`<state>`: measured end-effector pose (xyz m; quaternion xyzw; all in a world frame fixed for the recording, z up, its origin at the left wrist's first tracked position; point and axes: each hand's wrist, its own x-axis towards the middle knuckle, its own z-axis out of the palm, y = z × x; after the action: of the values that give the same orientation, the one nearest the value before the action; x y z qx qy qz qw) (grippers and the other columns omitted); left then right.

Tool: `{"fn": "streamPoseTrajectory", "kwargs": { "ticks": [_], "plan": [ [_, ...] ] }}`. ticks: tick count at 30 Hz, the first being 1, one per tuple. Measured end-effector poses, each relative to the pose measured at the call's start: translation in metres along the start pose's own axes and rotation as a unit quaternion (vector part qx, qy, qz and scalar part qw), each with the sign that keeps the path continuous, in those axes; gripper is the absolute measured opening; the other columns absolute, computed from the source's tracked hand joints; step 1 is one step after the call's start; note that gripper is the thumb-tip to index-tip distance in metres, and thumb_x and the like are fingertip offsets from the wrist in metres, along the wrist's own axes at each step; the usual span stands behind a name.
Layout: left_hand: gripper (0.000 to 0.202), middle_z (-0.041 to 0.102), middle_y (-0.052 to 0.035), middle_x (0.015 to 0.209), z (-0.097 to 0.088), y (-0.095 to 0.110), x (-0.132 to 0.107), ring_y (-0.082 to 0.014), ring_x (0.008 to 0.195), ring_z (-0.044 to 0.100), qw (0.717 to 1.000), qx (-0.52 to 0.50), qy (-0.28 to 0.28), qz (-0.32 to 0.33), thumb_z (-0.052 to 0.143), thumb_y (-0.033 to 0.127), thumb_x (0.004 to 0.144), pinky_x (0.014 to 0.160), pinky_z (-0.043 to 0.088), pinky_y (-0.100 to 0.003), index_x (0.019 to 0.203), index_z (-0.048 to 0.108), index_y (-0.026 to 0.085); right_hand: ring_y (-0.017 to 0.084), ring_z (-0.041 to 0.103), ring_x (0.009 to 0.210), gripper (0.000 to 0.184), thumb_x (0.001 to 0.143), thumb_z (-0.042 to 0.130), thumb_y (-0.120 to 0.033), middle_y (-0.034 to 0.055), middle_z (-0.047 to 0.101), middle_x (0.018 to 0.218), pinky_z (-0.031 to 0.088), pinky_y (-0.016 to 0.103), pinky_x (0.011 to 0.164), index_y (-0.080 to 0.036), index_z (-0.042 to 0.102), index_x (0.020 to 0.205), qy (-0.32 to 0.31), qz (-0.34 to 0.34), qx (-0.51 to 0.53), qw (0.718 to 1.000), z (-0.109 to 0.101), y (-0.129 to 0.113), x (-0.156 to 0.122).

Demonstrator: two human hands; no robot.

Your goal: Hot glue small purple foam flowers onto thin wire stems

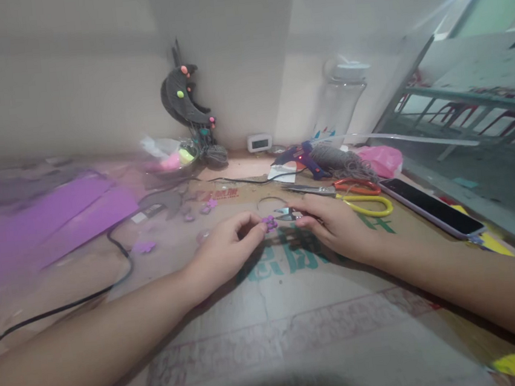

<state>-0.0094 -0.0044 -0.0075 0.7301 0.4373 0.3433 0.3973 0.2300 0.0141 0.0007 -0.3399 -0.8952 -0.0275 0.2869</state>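
Over the cardboard sheet (217, 342), my left hand (226, 244) pinches a small purple flower-shaped piece (270, 223) between thumb and forefinger. My right hand (340, 221) is closed around a small pair of scissors (286, 216), whose handles are mostly hidden by the fingers. The blades point left, close to the flower piece; whether they touch it I cannot tell. Purple flower cut-outs (144, 247) and several small bits lie left of my left hand. Just beyond my right hand rests a larger pair of scissors (365, 205) with red and yellow handles.
A glue gun (302, 159), grey yarn (339, 162) and a phone (432, 206) lie at right. Purple sheets (82, 216) and a black cable (68, 305) occupy the left. A bowl (172, 158), a small digital display (260, 142) and a clear bottle (340, 103) stand along the wall.
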Motion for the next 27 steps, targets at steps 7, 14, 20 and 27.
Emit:
{"fn": "streamPoseTrajectory", "kwargs": {
  "ticks": [7,14,20,27],
  "plan": [
    [0.029,0.051,0.0039,0.069,0.0002,0.0008,-0.0011,-0.0116,0.064,0.046,1.000,-0.011,0.004,-0.008,0.049,0.043,0.094,0.061,0.035,-0.026,0.077,0.055,0.019,0.017,0.057,0.068,0.039,0.101,0.042,-0.042,0.0056,0.064,0.078,0.041,0.027,0.061,-0.015,0.068,0.110,0.004,-0.046,-0.055,0.997,0.0000,-0.0023,0.0014],
    [0.030,0.051,0.0028,0.068,0.0001,0.0056,-0.0011,-0.0128,0.065,0.047,1.000,0.005,0.012,-0.005,0.050,0.040,0.093,0.061,0.035,-0.027,0.073,0.053,0.019,0.017,0.058,0.068,0.039,0.101,0.044,-0.041,0.0064,0.066,0.078,0.041,0.027,0.060,-0.012,0.070,0.107,0.025,-0.067,-0.078,0.994,0.0023,-0.0013,0.0026],
    [0.030,0.051,0.0030,0.069,0.0003,0.0010,-0.0008,-0.0125,0.066,0.047,1.000,0.004,0.010,0.002,0.049,0.042,0.093,0.061,0.036,-0.027,0.074,0.053,0.019,0.017,0.058,0.067,0.038,0.100,0.045,-0.039,0.0063,0.067,0.076,0.041,0.027,0.060,-0.012,0.071,0.104,0.031,-0.068,-0.084,0.994,0.0022,-0.0023,0.0021],
    [0.030,0.051,0.0032,0.069,0.0006,-0.0015,-0.0011,-0.0119,0.065,0.047,1.000,-0.001,0.007,-0.001,0.049,0.043,0.093,0.059,0.035,-0.026,0.074,0.053,0.019,0.016,0.058,0.067,0.038,0.101,0.044,-0.039,0.0057,0.066,0.075,0.041,0.026,0.059,-0.014,0.071,0.104,0.020,-0.061,-0.077,0.995,0.0013,-0.0037,0.0017]
  ]
}}
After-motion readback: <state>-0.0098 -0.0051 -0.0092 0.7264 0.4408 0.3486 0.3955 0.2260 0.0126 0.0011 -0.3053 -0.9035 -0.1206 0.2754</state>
